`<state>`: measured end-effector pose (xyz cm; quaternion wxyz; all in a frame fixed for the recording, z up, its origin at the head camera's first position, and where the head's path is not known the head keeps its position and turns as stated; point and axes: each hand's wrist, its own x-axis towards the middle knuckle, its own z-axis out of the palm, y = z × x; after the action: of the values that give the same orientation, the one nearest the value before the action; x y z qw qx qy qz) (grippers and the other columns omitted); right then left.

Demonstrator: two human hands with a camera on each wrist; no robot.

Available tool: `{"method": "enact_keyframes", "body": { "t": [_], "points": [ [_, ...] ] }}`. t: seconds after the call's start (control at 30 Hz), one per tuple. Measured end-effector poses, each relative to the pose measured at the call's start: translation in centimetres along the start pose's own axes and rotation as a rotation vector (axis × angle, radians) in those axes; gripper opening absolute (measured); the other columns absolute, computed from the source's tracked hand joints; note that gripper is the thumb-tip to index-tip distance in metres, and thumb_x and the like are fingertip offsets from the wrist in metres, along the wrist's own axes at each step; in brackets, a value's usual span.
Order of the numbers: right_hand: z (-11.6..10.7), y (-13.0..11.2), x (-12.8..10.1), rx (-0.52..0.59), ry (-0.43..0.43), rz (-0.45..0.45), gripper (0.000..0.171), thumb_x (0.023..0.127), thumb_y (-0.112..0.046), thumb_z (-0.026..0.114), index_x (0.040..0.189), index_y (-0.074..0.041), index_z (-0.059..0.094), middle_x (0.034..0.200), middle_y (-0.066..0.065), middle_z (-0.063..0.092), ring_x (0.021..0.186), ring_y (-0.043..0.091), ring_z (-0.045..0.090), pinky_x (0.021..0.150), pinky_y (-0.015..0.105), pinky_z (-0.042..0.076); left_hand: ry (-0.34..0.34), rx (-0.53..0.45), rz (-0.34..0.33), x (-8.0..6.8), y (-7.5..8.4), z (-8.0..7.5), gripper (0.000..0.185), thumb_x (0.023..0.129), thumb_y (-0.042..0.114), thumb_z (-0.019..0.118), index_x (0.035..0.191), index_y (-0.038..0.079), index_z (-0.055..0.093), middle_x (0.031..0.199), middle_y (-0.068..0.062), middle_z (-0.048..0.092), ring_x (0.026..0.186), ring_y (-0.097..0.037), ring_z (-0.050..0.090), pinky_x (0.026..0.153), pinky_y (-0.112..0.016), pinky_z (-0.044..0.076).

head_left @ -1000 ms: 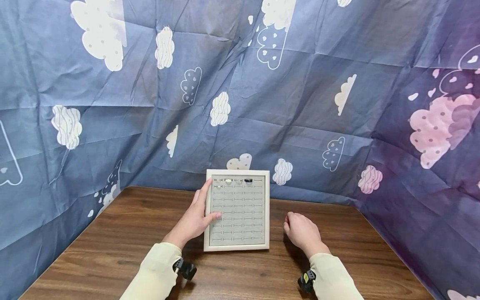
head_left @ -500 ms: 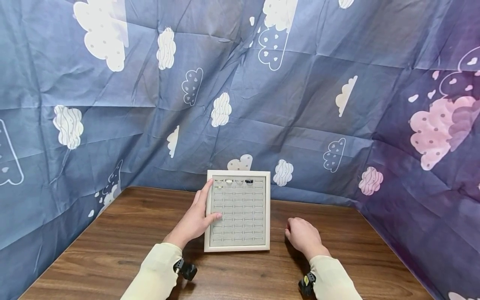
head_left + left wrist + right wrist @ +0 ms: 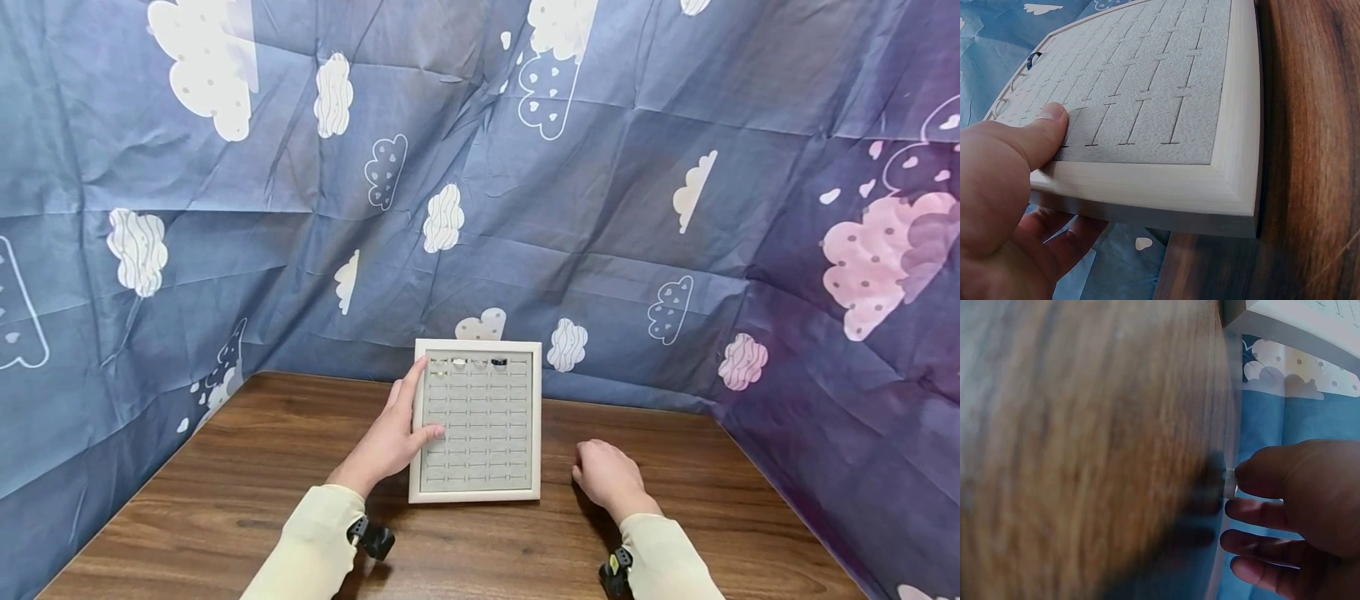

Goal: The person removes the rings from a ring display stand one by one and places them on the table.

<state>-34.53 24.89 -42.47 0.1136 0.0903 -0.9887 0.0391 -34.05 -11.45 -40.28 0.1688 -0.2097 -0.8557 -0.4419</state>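
Rings (image 3: 498,362), 5, sit in 1 display tray (image 3: 536,425) standing on the table (image 3: 262,467): 4 top row, 1 below. Left hand (image 3: 386,440) grips its left edge, thumb in front; right hand (image 3: 611,475) pinches 1 small pale object (image 3: 1230,483).

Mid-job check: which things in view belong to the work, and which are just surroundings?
In the job:
slotted board
rings in its upper slots
left hand, gripping the board
right hand
small pale item it pinches

Just around:
wooden table
cloud-print cloth
black wrist devices
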Motion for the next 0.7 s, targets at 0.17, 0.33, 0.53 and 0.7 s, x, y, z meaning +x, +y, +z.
{"method": "enact_keyframes", "body": {
  "t": [0.17, 0.33, 0.53, 0.7],
  "points": [
    [-0.3, -0.1, 0.0, 0.003, -0.005, 0.000, 0.018, 0.095, -0.013, 0.076, 0.081, -0.012, 0.064, 0.082, 0.005, 0.063, 0.078, 0.024, 0.065, 0.073, 0.050, 0.056, 0.001, 0.005, 0.001, 0.0, 0.0, 0.0, 0.114, 0.095, 0.013, 0.084, 0.175, 0.031, 0.005, 0.154, -0.021, 0.042, 0.109, -0.029, 0.067, 0.106, -0.053, 0.052],
    [-1.3, -0.6, 0.0, 0.013, 0.012, -0.003, 0.019, 0.096, -0.017, 0.075, 0.082, -0.013, 0.063, 0.081, 0.004, 0.060, 0.075, 0.022, 0.060, 0.070, 0.048, 0.053, 0.003, 0.001, 0.006, -0.1, 0.0, 0.0, 0.114, 0.095, 0.012, 0.084, 0.175, 0.031, 0.005, 0.155, -0.021, 0.041, 0.110, -0.030, 0.067, 0.106, -0.053, 0.052],
    [-2.8, -1.4, 0.1, 0.025, 0.045, -0.011, 0.014, 0.097, -0.020, 0.073, 0.087, -0.013, 0.068, 0.085, 0.003, 0.063, 0.078, 0.024, 0.063, 0.072, 0.050, 0.055, 0.004, -0.001, 0.011, 0.0, -0.1, 0.0, 0.114, 0.095, 0.012, 0.084, 0.175, 0.030, 0.006, 0.152, -0.021, 0.043, 0.110, -0.030, 0.066, 0.107, -0.052, 0.052],
    [-3.5, -2.0, 0.3, 0.036, 0.097, -0.041, 0.011, 0.097, -0.020, 0.073, 0.089, -0.014, 0.069, 0.086, 0.002, 0.065, 0.079, 0.023, 0.064, 0.072, 0.049, 0.056, 0.003, -0.006, 0.012, -0.1, -0.1, 0.0, 0.113, 0.095, 0.012, 0.083, 0.175, 0.031, 0.006, 0.150, -0.021, 0.044, 0.109, -0.029, 0.067, 0.106, -0.053, 0.052]
  ]
}}
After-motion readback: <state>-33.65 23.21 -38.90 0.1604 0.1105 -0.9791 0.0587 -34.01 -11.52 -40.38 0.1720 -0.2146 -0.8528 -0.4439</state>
